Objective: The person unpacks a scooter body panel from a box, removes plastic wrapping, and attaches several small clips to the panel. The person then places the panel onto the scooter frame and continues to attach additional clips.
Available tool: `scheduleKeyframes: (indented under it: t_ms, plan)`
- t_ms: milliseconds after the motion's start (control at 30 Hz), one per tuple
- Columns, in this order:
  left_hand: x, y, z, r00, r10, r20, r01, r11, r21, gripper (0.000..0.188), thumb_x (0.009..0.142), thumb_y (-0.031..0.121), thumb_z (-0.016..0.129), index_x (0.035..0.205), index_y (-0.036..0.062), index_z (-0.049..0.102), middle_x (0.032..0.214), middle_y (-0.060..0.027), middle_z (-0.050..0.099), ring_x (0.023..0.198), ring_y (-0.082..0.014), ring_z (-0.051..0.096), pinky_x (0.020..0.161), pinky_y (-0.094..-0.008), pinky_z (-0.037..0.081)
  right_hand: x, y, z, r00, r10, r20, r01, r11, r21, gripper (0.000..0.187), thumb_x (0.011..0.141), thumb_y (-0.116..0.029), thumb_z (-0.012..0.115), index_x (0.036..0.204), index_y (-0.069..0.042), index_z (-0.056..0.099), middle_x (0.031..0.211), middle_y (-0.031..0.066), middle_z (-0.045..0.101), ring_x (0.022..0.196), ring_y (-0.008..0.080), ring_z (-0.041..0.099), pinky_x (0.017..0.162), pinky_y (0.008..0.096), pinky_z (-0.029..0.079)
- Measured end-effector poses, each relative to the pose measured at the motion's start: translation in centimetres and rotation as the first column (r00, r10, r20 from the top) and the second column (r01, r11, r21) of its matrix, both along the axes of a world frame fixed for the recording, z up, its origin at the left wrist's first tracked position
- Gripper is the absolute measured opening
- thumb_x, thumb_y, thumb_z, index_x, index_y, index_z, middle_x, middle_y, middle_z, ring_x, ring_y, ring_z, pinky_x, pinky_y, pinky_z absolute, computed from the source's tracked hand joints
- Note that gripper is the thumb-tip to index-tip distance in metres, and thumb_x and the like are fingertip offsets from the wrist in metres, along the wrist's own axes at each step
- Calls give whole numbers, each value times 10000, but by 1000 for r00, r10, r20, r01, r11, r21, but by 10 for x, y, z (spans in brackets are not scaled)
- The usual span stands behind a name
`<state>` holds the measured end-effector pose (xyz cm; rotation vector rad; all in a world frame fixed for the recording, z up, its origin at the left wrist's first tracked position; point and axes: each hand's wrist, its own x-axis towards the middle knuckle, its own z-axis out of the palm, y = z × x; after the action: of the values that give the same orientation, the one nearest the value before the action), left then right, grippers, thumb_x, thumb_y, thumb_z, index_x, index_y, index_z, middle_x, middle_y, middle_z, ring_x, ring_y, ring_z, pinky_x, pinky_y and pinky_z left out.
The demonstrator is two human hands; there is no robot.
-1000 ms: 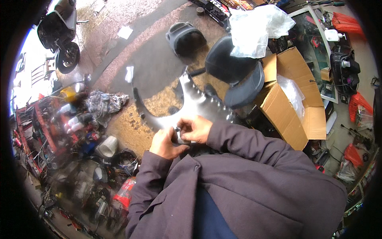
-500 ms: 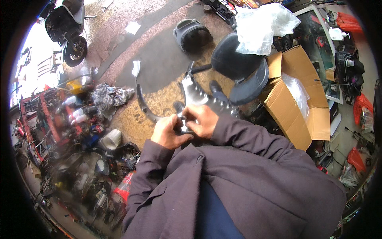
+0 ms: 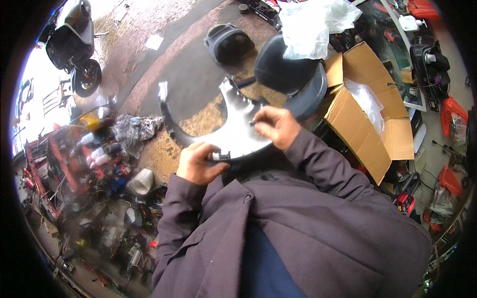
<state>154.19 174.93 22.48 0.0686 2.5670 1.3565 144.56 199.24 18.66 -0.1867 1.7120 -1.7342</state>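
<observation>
Left hand (image 3: 198, 165) on a silver panel (image 3: 238, 124), right hand (image 3: 279, 126) at its edge

The panel sits just in front of the person's jacket (image 3: 213, 238), its two horns pointing to 10 and 12 o'clock. At its 7 o'clock the left hand is closed over the near rim, fingers on top, thumb low, with a dark clip (image 3: 222, 156) on the rim just beside the fingertips. At 3 o'clock the right hand's thumb and forefinger come close together by a small dark bit; whether they grip it, I cannot tell

Around the panel: a black case (image 3: 229, 43) at 12 o'clock, a dark chair (image 3: 283, 67) at 1 with a clear bag (image 3: 310, 32) over it, an open carton (image 3: 355, 134) at 3, a scooter (image 3: 72, 44) at 10. Between 12 and 1, at the view's upper edge, a dark box (image 3: 266, 14) bears pale lettering, too small to read surely
</observation>
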Motion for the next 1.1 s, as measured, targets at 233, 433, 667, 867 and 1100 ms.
scheduleKeyframes:
  t_ms: [233,433,667,867,1100]
  plan:
    - [-3,3,2,999,14,32,-13,1000,-25,333,564,70,835,837,12,655,676,-44,557,605,-144,542,569,-270,449,-41,120,-70,869,-495,-4,488,854,182,71,889,-32,604,931,17,633,773,71,648,600,121,600,569,261,511]
    - [-15,15,3,994,-7,105,12,999,-44,304,572,35,804,834,-3,656,704,-69,590,607,-146,559,566,-269,467,-34,267,-140,598,-798,71,562,481,674,106,890,-84,641,940,9,633,724,58,621,560,133,577,488,283,513]
    - [-30,28,8,989,21,143,-8,996,-93,330,556,27,815,837,-17,648,696,-80,586,613,-149,561,568,-270,466,10,296,-216,126,-946,298,669,302,679,88,935,-102,569,987,-30,575,783,103,631,575,207,600,510,368,554]
    - [-41,41,17,992,24,121,-12,995,-94,333,534,20,810,814,-13,632,665,-70,553,575,-156,551,518,-270,443,44,305,-262,-154,-945,289,669,116,734,100,950,-112,536,1011,-35,554,845,95,615,676,213,616,600,383,570]
    - [-53,47,22,995,-12,104,23,994,-103,335,515,30,812,808,18,648,649,-48,537,549,-145,537,501,-265,418,54,307,-275,-348,-891,291,756,-83,649,128,940,-40,530,1056,13,541,923,129,604,770,226,622,693,353,582]
